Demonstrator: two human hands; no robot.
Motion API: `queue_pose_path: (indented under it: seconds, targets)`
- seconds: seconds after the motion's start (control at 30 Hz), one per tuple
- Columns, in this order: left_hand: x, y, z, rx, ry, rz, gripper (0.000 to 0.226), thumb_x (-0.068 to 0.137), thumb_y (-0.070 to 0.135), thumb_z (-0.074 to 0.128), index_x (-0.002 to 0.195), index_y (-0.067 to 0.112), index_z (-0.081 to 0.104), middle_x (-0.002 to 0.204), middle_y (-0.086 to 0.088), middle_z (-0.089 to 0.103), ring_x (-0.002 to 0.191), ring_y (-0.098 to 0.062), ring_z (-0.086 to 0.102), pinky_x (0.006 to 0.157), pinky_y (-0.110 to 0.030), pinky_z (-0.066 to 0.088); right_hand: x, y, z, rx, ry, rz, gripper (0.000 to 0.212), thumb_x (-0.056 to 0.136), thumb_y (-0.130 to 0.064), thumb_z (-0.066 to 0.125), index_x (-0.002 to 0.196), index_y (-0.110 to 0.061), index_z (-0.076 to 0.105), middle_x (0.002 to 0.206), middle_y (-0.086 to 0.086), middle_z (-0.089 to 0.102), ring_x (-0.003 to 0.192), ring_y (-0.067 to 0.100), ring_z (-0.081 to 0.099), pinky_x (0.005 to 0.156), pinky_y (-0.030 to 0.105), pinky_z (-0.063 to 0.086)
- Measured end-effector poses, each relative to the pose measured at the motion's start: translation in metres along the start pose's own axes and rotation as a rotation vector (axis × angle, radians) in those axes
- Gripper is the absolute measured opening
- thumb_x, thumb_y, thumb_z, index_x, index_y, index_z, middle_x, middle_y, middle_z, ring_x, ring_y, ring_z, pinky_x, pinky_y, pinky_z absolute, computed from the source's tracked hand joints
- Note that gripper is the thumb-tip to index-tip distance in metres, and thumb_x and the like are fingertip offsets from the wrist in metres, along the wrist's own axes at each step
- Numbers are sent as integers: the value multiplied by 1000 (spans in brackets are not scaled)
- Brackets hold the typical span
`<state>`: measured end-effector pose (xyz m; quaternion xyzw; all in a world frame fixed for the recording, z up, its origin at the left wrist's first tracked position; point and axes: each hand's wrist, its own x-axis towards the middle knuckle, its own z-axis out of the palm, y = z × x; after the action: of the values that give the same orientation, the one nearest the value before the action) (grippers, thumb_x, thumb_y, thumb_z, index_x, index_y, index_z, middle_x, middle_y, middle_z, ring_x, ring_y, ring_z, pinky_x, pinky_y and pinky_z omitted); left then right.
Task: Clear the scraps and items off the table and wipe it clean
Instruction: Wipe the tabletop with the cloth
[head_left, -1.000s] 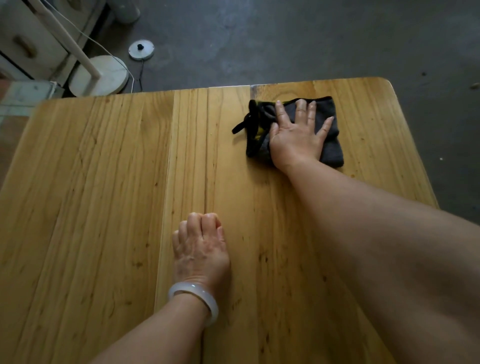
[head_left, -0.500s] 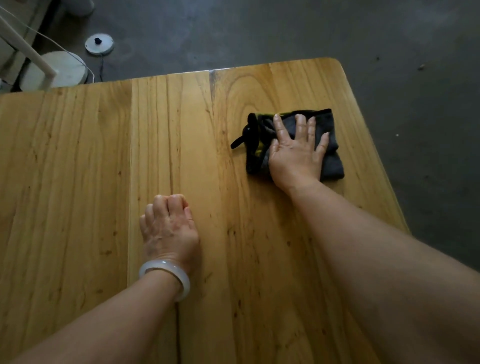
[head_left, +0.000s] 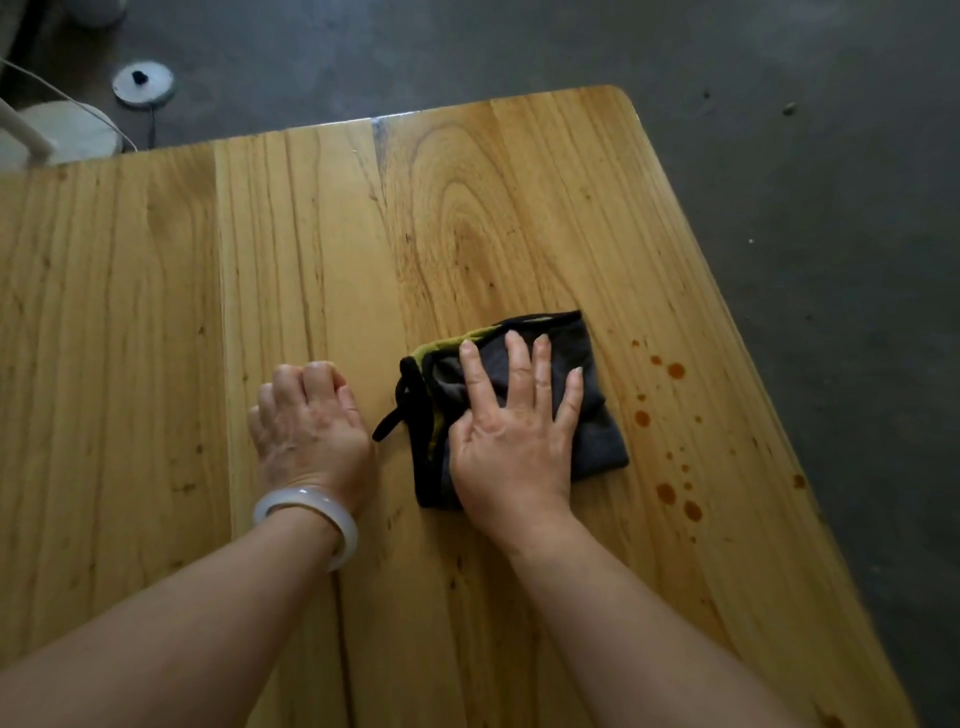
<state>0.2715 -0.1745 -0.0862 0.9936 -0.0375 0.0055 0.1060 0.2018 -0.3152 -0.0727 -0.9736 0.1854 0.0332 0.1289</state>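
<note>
A folded dark grey cloth (head_left: 597, 436) with black trim and a yellow-green inner side lies on the wooden table (head_left: 156, 312), right of centre. My right hand (head_left: 514, 441) presses flat on it, fingers straight and spread. My left hand (head_left: 306, 421), with a pale bangle on the wrist, rests on the bare wood just left of the cloth, its fingers curled into a loose fist that holds nothing. Several reddish-brown drops (head_left: 670, 431) dot the wood right of the cloth, toward the table's right edge.
The table's far edge and rounded far-right corner border a dark concrete floor (head_left: 779, 156). On the floor beyond the far-left edge stand a white round lamp base (head_left: 67, 132) with a pole and cord, and a small round disc (head_left: 143, 83).
My right hand has dragged the cloth toward me, away from the far edge. My left hand stayed fisted on the wood and now lies close beside the cloth. The stains came into view.
</note>
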Motion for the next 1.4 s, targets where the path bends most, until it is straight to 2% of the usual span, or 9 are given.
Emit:
queue_pose_path:
  seconds: [0.23, 0.37, 0.53, 0.93, 1.13, 1.4]
  targets:
    - [-1, 1, -1, -10, 11, -4, 20, 92, 27, 30, 96, 14, 44, 99, -11, 40, 90, -29, 37, 82, -42, 31, 26, -1, -1, -46, -33, 18, 73, 87, -40, 12, 158, -27, 5, 165, 15, -4, 150, 37, -16, 114, 65, -12]
    - [0, 1, -3, -8, 4, 5, 25, 89, 30, 27, 97, 14, 44, 98, -10, 39, 87, -28, 37, 80, -42, 32, 56, 2, -6, -47, -97, 31, 67, 99, -52, 14, 157, -28, -9, 164, 13, -18, 147, 36, -26, 113, 65, -15]
    - [0, 1, -3, -5, -8, -9, 26, 88, 32, 25, 95, 15, 44, 96, -8, 38, 84, -24, 34, 79, -40, 32, 94, 7, -11, -87, -109, 23, 72, 97, -64, 11, 157, -30, -10, 164, 12, -19, 148, 34, -25, 113, 65, -14]
    - [-1, 0, -1, -20, -3, -9, 23, 88, 32, 25, 92, 18, 44, 93, -3, 36, 83, -18, 30, 78, -38, 32, 157, 26, -27, -119, -103, -52, 64, 101, -58, 16, 157, -35, -5, 165, 8, -15, 150, 31, -19, 118, 59, -12]
    - [-1, 1, -1, -34, 10, -8, 22, 89, 31, 26, 92, 19, 44, 94, -3, 36, 83, -18, 30, 79, -38, 32, 144, 29, -30, -101, -122, -49, 63, 102, -57, 15, 157, -35, -7, 164, 7, -19, 149, 30, -22, 118, 59, -13]
    - [-1, 1, -1, -15, -16, -11, 17, 93, 27, 29, 94, 18, 43, 98, -6, 38, 89, -24, 35, 83, -40, 31, 67, 40, -26, -71, -129, -31, 64, 101, -58, 18, 156, -37, -9, 163, 6, -23, 149, 28, -25, 117, 58, -15]
